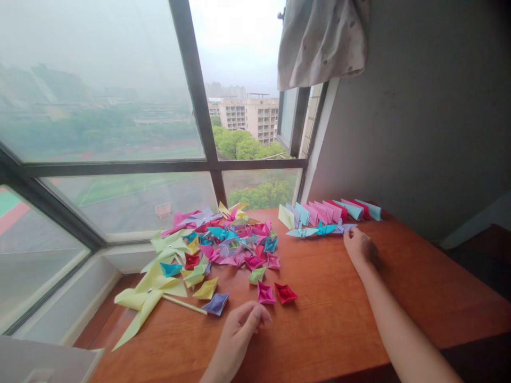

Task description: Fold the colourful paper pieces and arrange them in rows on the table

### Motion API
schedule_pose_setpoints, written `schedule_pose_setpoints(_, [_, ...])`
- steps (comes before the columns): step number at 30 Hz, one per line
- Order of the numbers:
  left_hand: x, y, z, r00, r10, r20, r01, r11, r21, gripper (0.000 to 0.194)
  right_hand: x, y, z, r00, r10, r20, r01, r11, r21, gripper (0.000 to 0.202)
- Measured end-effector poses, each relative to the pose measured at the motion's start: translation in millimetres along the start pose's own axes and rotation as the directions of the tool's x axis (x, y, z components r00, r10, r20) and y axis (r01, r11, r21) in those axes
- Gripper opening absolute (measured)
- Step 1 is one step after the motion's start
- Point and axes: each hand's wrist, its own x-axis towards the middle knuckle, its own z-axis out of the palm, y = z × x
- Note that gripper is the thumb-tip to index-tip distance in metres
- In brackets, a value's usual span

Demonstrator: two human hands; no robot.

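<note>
My right hand reaches to the far right of the table, its fingers pinched at the end of a lavender paper crane. That crane ends a short row beside a blue paper crane and a light-blue paper crane. Near the front edge, my left hand is loosely curled, with nothing visible in it. Just beyond its fingers lie a magenta paper boat and a red paper boat. A purple paper boat sits to its left.
Folded paper planes stand in a row behind the cranes. A heap of colourful origami covers the table's back left. A yellow-green pinwheel on a stick lies at the left. Windows border the wooden table; a wall rises at right.
</note>
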Motion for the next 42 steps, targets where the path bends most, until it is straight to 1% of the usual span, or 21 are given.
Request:
schedule_pose_setpoints(8, [0.8,-2.3,0.5,1.0,0.003,0.005,-0.003,1.0,-0.005,0.047,0.4,1.7,2.6,1.0,-0.029,-0.012,0.03,0.999,0.036,0.031])
schedule_pose_setpoints(14, [-0.2,-5.4,0.5,1.0,0.006,0.009,-0.006,1.0,-0.001,0.046,1.4,4.0,5.1,0.999,-0.053,0.005,0.052,0.997,0.052,0.031])
schedule_pose_setpoints(21, [0.6,-4.7,0.9,1.0,-0.005,0.006,0.005,1.0,0.009,0.045,3.7,4.1,6.5,0.997,-0.07,0.014,0.069,0.996,0.062,0.029])
schedule_pose_setpoints(33, [-1.3,-2.4,1.2,1.0,0.008,-0.005,-0.007,1.0,0.024,0.043,1.9,5.6,6.9,0.997,-0.075,0.004,0.074,0.993,0.097,0.03])
schedule_pose_setpoints(36, [-1.1,-2.2,1.2,1.0,0.006,-0.006,-0.006,1.0,0.02,0.043,0.6,5.4,6.2,0.998,-0.063,0.008,0.061,0.99,0.129,0.027])
schedule_pose_setpoints(38, [-1.0,-2.4,1.2,1.0,0.004,-0.004,-0.003,1.0,0.014,0.042,-1.7,5.7,5.6,0.999,-0.043,-0.005,0.043,0.984,0.171,0.028])
schedule_pose_setpoints(42, [-0.4,-2.7,2.3,1.0,-0.001,-0.012,0.001,1.0,-0.003,0.043,-8.0,7.6,2.7,0.995,-0.011,-0.102,0.038,0.964,0.264,0.032])
